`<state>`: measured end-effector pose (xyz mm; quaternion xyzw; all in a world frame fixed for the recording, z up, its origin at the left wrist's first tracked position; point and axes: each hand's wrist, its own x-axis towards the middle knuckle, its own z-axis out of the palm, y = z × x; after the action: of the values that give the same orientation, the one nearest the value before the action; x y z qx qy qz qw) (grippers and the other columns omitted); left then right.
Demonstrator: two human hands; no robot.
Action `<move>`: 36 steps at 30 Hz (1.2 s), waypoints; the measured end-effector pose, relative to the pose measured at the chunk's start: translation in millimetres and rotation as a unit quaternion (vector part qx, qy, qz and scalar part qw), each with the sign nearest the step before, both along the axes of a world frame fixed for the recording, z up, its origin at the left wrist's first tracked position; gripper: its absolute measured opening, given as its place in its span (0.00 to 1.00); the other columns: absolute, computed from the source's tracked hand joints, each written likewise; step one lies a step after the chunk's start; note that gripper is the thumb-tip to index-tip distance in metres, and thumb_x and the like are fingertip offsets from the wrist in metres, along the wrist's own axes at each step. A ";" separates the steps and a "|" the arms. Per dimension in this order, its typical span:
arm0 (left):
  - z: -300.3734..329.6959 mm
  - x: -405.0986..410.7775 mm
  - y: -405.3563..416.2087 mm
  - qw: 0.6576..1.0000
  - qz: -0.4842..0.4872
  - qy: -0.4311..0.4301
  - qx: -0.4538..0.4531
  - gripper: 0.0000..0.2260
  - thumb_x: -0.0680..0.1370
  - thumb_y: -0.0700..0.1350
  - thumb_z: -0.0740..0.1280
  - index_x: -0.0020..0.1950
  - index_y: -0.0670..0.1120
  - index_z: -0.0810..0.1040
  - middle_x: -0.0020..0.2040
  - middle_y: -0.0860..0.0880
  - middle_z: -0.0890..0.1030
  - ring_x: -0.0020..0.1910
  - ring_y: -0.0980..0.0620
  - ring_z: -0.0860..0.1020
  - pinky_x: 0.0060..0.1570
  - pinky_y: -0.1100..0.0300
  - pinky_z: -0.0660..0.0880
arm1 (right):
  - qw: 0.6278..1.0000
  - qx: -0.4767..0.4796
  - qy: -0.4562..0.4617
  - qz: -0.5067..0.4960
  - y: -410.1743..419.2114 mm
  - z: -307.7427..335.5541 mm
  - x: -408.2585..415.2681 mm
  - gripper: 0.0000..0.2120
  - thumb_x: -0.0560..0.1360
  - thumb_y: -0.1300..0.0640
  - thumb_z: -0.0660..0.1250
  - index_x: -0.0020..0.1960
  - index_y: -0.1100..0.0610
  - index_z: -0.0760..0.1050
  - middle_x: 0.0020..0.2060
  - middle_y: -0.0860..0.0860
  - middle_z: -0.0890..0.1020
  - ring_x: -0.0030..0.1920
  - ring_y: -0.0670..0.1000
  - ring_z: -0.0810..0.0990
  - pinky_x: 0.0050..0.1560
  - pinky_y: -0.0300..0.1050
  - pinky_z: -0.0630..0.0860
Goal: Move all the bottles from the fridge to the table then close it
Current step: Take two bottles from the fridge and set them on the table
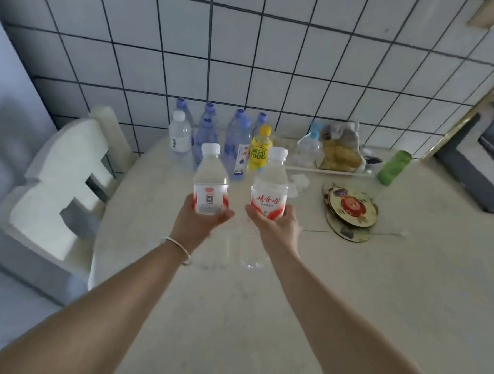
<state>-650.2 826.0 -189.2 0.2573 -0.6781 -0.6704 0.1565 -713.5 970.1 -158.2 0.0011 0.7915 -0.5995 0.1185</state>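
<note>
each hand holds one clear bottle with a red label, above the bench [349, 294]. the left hand [197, 221] wraps the left bottle [210, 181]; the right hand [275, 223] wraps the right bottle [270, 188]. the fingers are mostly hidden behind them. past the fingers stand blue-capped bottles [237, 140] and a yellow bottle [260, 150]. both bottle bottoms are hidden.

There is only the one view, from the person's head, looking forward and steeply down across the round table [348, 308] toward the tiled wall [249, 42] behind it. Both forearms reach out from the bottom edge, so the hands sit close under the lens, near mid-frame. The wide angle bends the tile lines and pulls in a white chair [55, 186] at the left and a grey cabinet [478, 172] at the right.
</note>
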 end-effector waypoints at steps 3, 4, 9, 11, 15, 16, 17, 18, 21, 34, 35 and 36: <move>-15.1 -20.2 -42.0 0.999 0.032 -0.020 0.004 0.10 0.67 0.40 0.77 0.44 0.47 0.79 0.34 0.52 0.80 0.30 0.57 0.77 0.30 0.63 0.72 | 0.999 0.009 0.001 0.037 -41.3 -11.0 -29.5 0.19 0.62 0.52 0.78 0.45 0.49 0.70 0.38 0.46 0.79 0.38 0.47 0.78 0.37 0.39 0.74; -19.9 -26.8 -55.2 0.998 0.052 -0.030 0.006 0.12 0.66 0.41 0.77 0.46 0.45 0.79 0.36 0.51 0.81 0.31 0.56 0.77 0.33 0.61 0.72 | 0.999 0.011 0.004 0.046 -54.2 -15.7 -39.3 0.19 0.62 0.52 0.78 0.44 0.48 0.69 0.38 0.45 0.79 0.39 0.47 0.79 0.38 0.41 0.74; -44.4 -54.6 -110.3 0.990 0.116 -0.076 -0.009 0.31 0.53 0.52 0.78 0.53 0.45 0.76 0.45 0.46 0.84 0.44 0.47 0.83 0.50 0.48 0.80 | 0.997 0.032 0.010 0.069 -113.7 -42.9 -78.0 0.22 0.59 0.49 0.79 0.47 0.47 0.70 0.43 0.48 0.81 0.44 0.50 0.80 0.45 0.45 0.77; -49.9 -61.9 -126.1 0.985 0.136 -0.090 -0.048 0.28 0.54 0.52 0.79 0.50 0.49 0.74 0.43 0.48 0.83 0.43 0.48 0.82 0.47 0.52 0.80 | 0.995 0.059 0.027 0.070 -135.1 -53.2 -90.7 0.25 0.56 0.46 0.78 0.48 0.47 0.70 0.49 0.50 0.79 0.48 0.51 0.79 0.50 0.48 0.77; -56.8 -80.1 -151.1 0.979 0.164 -0.075 -0.098 0.23 0.60 0.42 0.81 0.45 0.55 0.71 0.41 0.55 0.80 0.38 0.62 0.79 0.38 0.69 0.75 | 0.988 0.118 0.046 0.092 -168.7 -64.1 -112.1 0.29 0.58 0.47 0.78 0.55 0.52 0.73 0.51 0.48 0.78 0.51 0.50 0.77 0.51 0.46 0.74; -58.9 -85.2 -156.9 0.976 0.173 -0.068 -0.110 0.24 0.60 0.42 0.81 0.47 0.54 0.71 0.41 0.54 0.80 0.38 0.62 0.79 0.38 0.70 0.74 | 0.985 0.127 0.055 0.099 -176.3 -68.0 -116.8 0.31 0.57 0.46 0.78 0.57 0.52 0.73 0.51 0.48 0.78 0.51 0.50 0.77 0.51 0.45 0.74; -60.8 -89.8 -161.9 0.975 0.175 -0.064 -0.121 0.24 0.60 0.42 0.81 0.48 0.53 0.72 0.41 0.54 0.80 0.39 0.62 0.78 0.39 0.70 0.73 | 0.983 0.134 0.064 0.108 -183.4 -71.3 -120.3 0.32 0.57 0.46 0.78 0.58 0.52 0.73 0.51 0.47 0.77 0.50 0.49 0.77 0.50 0.45 0.74; -64.0 -94.0 -167.3 0.975 0.171 -0.061 -0.131 0.25 0.60 0.43 0.81 0.50 0.51 0.72 0.42 0.53 0.79 0.40 0.61 0.78 0.39 0.70 0.73 | 0.981 0.138 0.070 0.117 -190.2 -74.8 -123.6 0.32 0.57 0.47 0.78 0.58 0.52 0.72 0.51 0.47 0.77 0.50 0.48 0.75 0.50 0.44 0.73; -73.6 -105.0 -181.0 0.971 0.160 -0.063 -0.168 0.27 0.59 0.44 0.82 0.53 0.49 0.73 0.47 0.53 0.79 0.42 0.57 0.77 0.43 0.74 0.71 | 0.979 0.140 0.080 0.123 -207.8 -83.6 -132.6 0.33 0.58 0.51 0.80 0.60 0.54 0.71 0.51 0.47 0.74 0.52 0.48 0.73 0.50 0.41 0.70; -96.0 -123.6 -193.2 0.956 0.145 -0.089 -0.239 0.31 0.58 0.45 0.82 0.57 0.41 0.74 0.50 0.46 0.80 0.46 0.55 0.75 0.41 0.85 0.63 | 0.977 0.154 0.088 0.117 -226.1 -99.9 -142.0 0.36 0.59 0.52 0.79 0.63 0.56 0.70 0.52 0.46 0.72 0.58 0.50 0.74 0.51 0.37 0.66; -95.8 -123.3 -193.9 0.955 0.141 -0.097 -0.243 0.32 0.59 0.45 0.81 0.58 0.40 0.73 0.51 0.46 0.80 0.46 0.55 0.74 0.41 0.84 0.63 | 0.977 0.155 0.085 0.120 -226.4 -99.7 -140.9 0.36 0.59 0.52 0.79 0.63 0.55 0.69 0.52 0.46 0.71 0.58 0.50 0.73 0.51 0.38 0.67; -94.2 -122.4 -194.5 0.957 0.134 -0.106 -0.237 0.32 0.59 0.45 0.81 0.59 0.40 0.73 0.51 0.47 0.79 0.47 0.56 0.74 0.41 0.82 0.63 | 0.976 0.156 0.082 0.124 -226.5 -99.6 -140.1 0.37 0.60 0.51 0.79 0.64 0.55 0.68 0.54 0.47 0.71 0.59 0.50 0.73 0.52 0.38 0.67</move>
<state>-772.6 631.5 -283.4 0.3709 -0.7895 -0.4326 0.2280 -853.6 743.6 -257.8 -0.1281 0.8764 -0.4470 0.1249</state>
